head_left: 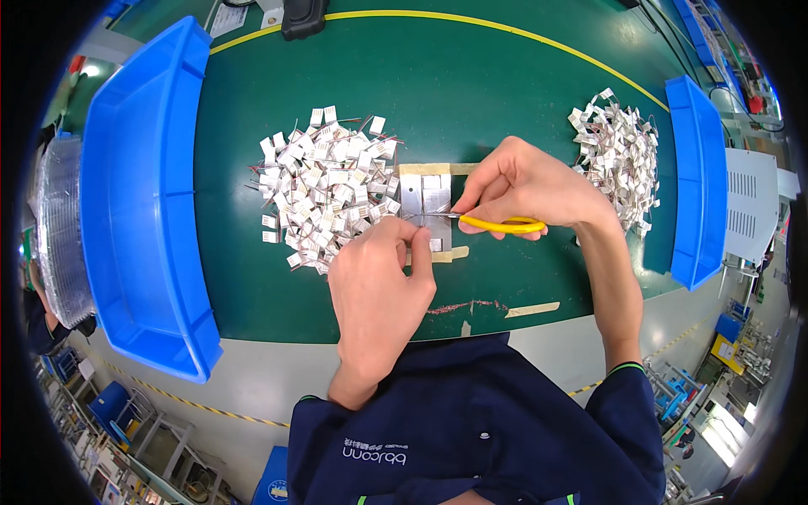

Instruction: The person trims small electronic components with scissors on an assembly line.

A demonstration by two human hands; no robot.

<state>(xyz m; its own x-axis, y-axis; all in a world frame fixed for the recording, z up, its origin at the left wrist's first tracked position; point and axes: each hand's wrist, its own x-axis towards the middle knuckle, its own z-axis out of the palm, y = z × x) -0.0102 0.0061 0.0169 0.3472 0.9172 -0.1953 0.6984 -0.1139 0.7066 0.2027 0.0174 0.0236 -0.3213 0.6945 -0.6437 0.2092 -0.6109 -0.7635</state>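
Over a small metal plate [411,189] taped to the green table, my two hands come close together. My right hand [526,187] is closed around a yellow-handled tool [505,225] with slim metal tips; the tips point left over the plate. My left hand [383,273] pinches at the plate's lower left, thumb and forefinger together near the tool's tips. What those fingers hold is too small to make out. Just left of the plate lies a loose heap of white connectors [324,181] with thin dark and red wires.
Another heap of white wired pieces [623,164] lies at the right. Blue bins stand at the left [147,210] and right [699,181] table ends. Masking tape [532,310] and reddish scraps [463,305] mark the near edge. A black object [303,18] sits at the back.
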